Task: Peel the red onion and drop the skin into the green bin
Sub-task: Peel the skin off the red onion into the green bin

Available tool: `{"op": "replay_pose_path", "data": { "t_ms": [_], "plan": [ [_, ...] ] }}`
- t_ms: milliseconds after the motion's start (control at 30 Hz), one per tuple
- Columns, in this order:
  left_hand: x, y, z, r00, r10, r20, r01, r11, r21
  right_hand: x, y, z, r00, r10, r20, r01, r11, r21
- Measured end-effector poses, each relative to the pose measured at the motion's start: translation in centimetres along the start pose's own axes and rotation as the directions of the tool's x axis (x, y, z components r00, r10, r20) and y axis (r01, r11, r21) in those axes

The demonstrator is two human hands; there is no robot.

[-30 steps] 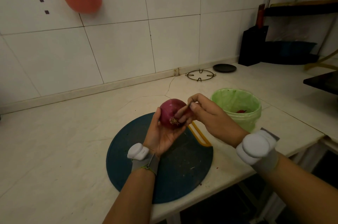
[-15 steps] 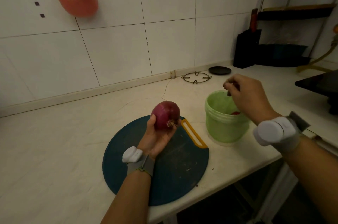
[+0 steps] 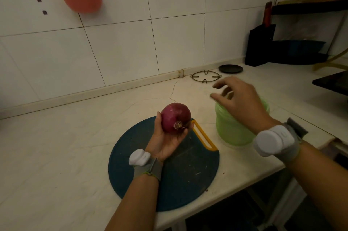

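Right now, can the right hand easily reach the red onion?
Probably yes. The right hand hovers open above the green bin, and the red onion sits exposed in the left hand nearby, with nothing between them.

Your view is dim and warm-toned; the light is soft and even, so the pale stone bench (image 3: 56, 155) carries only faint shadows. The white tiled wall (image 3: 122, 51) at the far side is the brightest area. Your right hand (image 3: 243, 102) is smeared by motion blur, its fingertips ghosted above the translucent green plastic bin (image 3: 231, 131), while your left hand (image 3: 165, 142) and the round red onion (image 3: 175, 117) look sharp. The far right corner around the black knife block (image 3: 260, 46) sinks into darkness. The wide lens bends the tile lines and the bench edge near the frame's borders.
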State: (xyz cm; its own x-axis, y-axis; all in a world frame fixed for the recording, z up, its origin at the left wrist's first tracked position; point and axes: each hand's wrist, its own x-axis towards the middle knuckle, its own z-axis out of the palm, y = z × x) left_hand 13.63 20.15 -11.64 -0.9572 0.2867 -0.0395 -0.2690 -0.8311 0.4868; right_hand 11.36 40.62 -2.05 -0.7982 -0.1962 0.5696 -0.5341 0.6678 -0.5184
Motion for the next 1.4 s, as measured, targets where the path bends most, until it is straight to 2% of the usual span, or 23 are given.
{"op": "replay_pose_path", "data": {
  "t_ms": [133,233,533,700,833,933,1033,1167,1400],
  "plan": [
    [0.1,0.1,-0.2,0.997,0.001,-0.08,0.002,0.999,0.043,-1.4,-2.7,2.9,0.958,-0.09,0.274,0.048,0.986,0.157],
    [0.0,0.0,-0.1,0.991,0.024,-0.13,-0.011,0.995,0.099,-1.7,-3.6,4.6,0.93,-0.118,0.349,0.067,0.986,0.155],
    [0.1,-0.1,-0.3,0.998,-0.029,-0.057,0.039,0.98,0.193,-1.5,-3.1,5.2,0.939,-0.113,0.326,0.09,0.992,0.087],
    [0.2,-0.2,-0.2,0.998,-0.03,-0.047,0.038,0.98,0.198,-1.8,-3.0,5.6,0.943,-0.16,0.292,0.163,0.987,0.013],
    [0.0,-0.3,-0.2,0.999,-0.026,-0.046,0.034,0.978,0.206,-1.9,-3.0,5.9,0.929,-0.191,0.318,0.208,0.978,-0.021],
    [-0.2,-0.2,0.1,0.998,-0.023,-0.059,0.033,0.982,0.186,-2.0,-2.6,5.8,0.93,-0.194,0.313,0.189,0.981,0.046],
    [-0.3,-0.1,0.0,0.996,-0.03,-0.087,0.048,0.976,0.21,-2.3,-2.5,5.8,0.943,-0.131,0.307,0.08,0.982,0.174],
    [-0.2,-0.1,0.0,0.996,-0.074,-0.043,0.082,0.969,0.234,-2.1,-2.4,5.5,0.959,-0.079,0.272,0.022,0.979,0.204],
    [0.1,-0.2,-0.4,0.99,-0.142,-0.016,0.141,0.96,0.243,-1.3,-2.0,4.4,0.923,-0.196,0.331,0.186,0.981,0.062]
  ]
}}
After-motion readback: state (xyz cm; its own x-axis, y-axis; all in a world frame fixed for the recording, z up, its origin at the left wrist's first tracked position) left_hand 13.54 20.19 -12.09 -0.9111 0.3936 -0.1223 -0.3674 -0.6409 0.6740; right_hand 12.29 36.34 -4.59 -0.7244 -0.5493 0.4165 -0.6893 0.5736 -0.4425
